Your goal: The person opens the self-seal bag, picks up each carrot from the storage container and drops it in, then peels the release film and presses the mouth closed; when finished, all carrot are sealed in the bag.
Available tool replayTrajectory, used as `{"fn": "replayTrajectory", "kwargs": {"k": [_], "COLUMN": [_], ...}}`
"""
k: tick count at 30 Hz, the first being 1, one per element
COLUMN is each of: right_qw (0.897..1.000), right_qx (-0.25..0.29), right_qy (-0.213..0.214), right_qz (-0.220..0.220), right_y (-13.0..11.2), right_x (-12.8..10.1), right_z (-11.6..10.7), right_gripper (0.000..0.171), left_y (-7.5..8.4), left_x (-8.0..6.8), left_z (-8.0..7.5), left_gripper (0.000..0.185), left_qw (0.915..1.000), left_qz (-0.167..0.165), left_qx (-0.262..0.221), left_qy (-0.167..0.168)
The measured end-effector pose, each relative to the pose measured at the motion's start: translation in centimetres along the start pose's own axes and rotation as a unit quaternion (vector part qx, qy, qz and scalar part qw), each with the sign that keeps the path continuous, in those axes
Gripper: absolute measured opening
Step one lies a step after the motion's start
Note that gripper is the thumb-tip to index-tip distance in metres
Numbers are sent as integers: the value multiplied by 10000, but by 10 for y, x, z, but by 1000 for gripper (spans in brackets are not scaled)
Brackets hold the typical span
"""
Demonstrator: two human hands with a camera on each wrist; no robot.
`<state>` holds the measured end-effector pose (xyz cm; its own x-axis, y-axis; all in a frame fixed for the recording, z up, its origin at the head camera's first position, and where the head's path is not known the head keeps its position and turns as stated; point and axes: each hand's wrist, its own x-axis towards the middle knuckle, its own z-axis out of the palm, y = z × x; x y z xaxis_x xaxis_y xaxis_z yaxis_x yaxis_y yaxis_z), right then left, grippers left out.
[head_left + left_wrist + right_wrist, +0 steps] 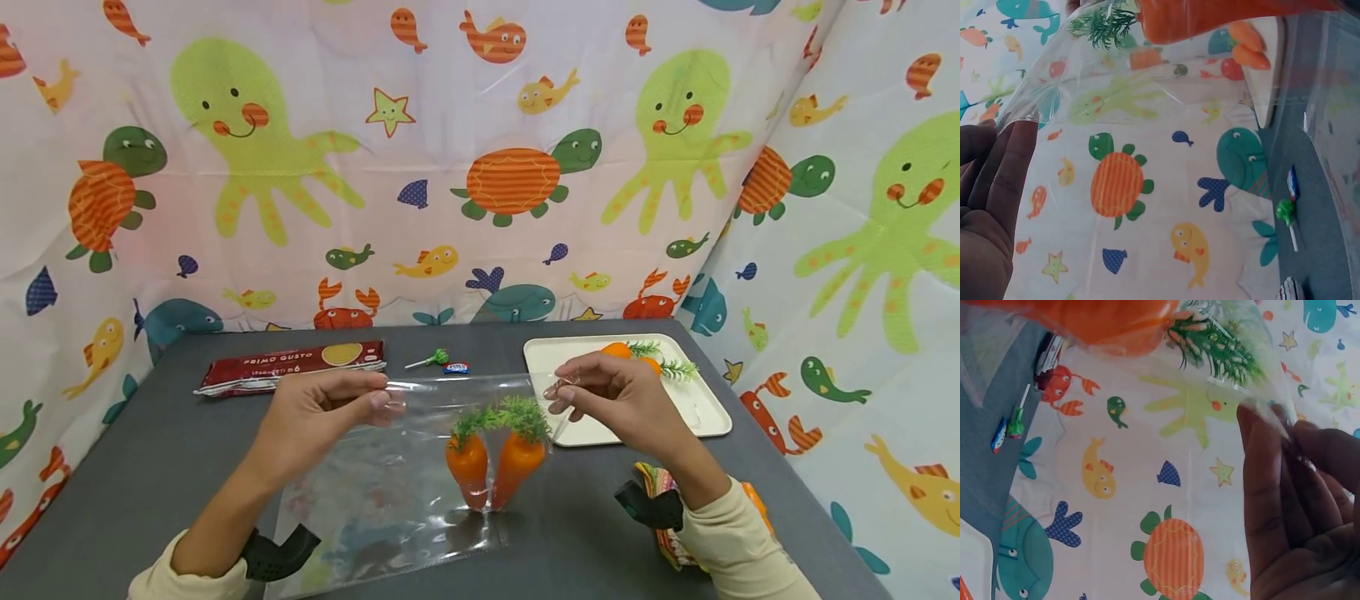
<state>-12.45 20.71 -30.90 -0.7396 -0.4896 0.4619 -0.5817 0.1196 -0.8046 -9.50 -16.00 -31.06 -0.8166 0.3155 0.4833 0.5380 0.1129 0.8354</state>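
Carrots [495,467], two of them with green tops, sit inside a clear plastic bag [390,492] that the head view shows held up over the dark tabletop [150,467]; the left hand [322,417] pinches the bag's top edge at one corner and the right hand [615,400] pinches the other, both with fingers curled onto the film. The carrots hang toward the right side, so the load looks uneven, and a slack right pinch could let that corner drop and tip them out of the mouth. A white tray [705,417] with more carrots lies just beyond the right hand, near enough to be knocked by a swinging bag; a spaghetti packet [292,367] and a lollipop [431,360] lie farther back. From the left wrist, the fingers [1004,169] press together on the thin film [1041,106], which looks slippery and may slide free under the weight. From the right wrist, the fingers [1272,487] pinch a crumpled bag edge [1272,400] just below the carrot greens [1216,344]; a hold this close to the rim could slip off.
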Motion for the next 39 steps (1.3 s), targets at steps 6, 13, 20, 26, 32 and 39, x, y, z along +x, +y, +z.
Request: {"fn": "replayTrajectory", "kwargs": {"k": [6,13,20,26,32,39], "right_qw": [9997,9985,9919,9881,9864,9916], "right_qx": [-223,396,1152,1356,1257,1064], "right_qy": [114,-369,-485,-570,-602,-408], "right_qz": [-1,52,209,448,868,617], "right_y": [4,16,17,20,20,17], "right_x": [-1,3,8,12,13,12], "right_z": [1,13,21,27,33,40], "right_gripper": [38,44,28,48,46,28], "left_y": [-3,-15,-20,-15,-11,-6], "left_x": [-4,-13,-4,7,11,6], "left_z": [4,16,34,40,46,49], "left_gripper": [41,61,65,73,55,22], "left_qw": [9992,9935,9939,9823,9804,9924], "left_qz": [74,293,-198,-938,-1363,-1097], "left_qx": [-395,-1098,-953,-1544,-1390,-527], "left_qy": [51,0,-524,-488,-299,-182]}}
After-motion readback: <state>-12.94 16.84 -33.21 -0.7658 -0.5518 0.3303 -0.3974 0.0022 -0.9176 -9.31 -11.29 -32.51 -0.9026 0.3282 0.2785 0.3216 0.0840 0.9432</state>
